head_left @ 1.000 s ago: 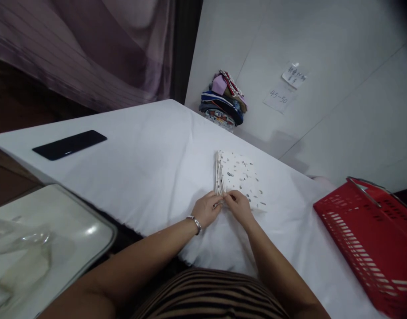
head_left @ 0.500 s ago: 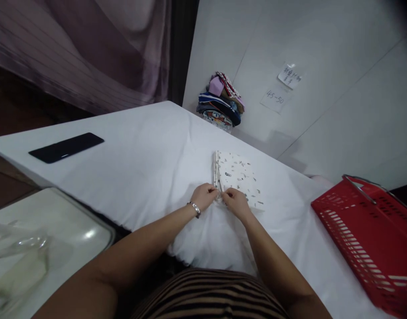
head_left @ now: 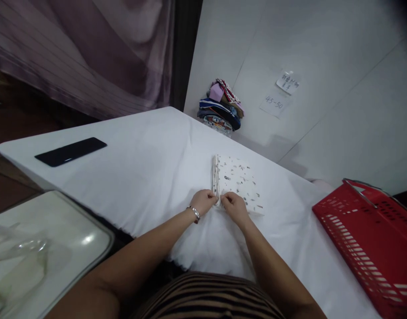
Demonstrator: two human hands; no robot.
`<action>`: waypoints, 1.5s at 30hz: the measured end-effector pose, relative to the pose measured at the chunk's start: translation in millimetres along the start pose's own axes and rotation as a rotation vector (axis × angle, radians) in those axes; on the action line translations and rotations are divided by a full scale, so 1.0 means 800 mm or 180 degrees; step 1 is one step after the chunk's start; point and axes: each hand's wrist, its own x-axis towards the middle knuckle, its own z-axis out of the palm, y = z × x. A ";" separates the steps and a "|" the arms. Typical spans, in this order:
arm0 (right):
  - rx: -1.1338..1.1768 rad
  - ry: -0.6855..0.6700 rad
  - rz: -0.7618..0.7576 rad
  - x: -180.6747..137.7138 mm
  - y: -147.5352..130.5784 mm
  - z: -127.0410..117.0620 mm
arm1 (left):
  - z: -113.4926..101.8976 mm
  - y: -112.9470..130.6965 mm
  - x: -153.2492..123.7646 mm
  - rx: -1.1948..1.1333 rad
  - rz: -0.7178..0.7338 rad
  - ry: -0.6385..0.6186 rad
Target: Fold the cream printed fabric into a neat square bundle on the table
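Note:
A folded white cloth with a small scattered print [head_left: 240, 181] lies on the white-covered table [head_left: 150, 164] in front of me. Its layered folds show along the left side. At the near left corner of the cloth, my left hand [head_left: 204, 202] is closed in a pinch on the folded edge; a bracelet circles that wrist. Just to its right, my right hand [head_left: 235, 206] pinches the cloth's near edge, its fingertips close to the left ones. What exactly lies between the fingertips is small and partly hidden.
A black flat slab like a phone [head_left: 71, 151] lies at the table's far left. Stacked folded clothes [head_left: 220, 108] stand by the wall. At right sits a red plastic basket [head_left: 366, 239]. A white stool-like surface [head_left: 80, 230] with clear plastic is at lower left.
The whole view has shifted slightly, so things sit a little lower. Both hands remain at the same corner of the cloth, with the fingers only slightly moved.

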 end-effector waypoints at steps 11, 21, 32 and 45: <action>-0.0170 -0.0036 -0.0095 0.025 -0.002 -0.006 | -0.001 -0.006 0.039 -0.0009 -0.0421 0.0174; -0.0698 -0.0380 0.0371 0.054 -0.015 -0.002 | 0.008 -0.010 0.066 -0.0530 -0.0706 -0.0039; -0.0644 -0.0345 0.0398 0.059 -0.015 0.001 | 0.003 0.001 0.079 -0.0609 -0.0618 0.0099; -0.0384 -0.0328 0.0345 0.068 -0.009 -0.002 | 0.007 -0.010 0.065 -0.0595 -0.0026 0.0180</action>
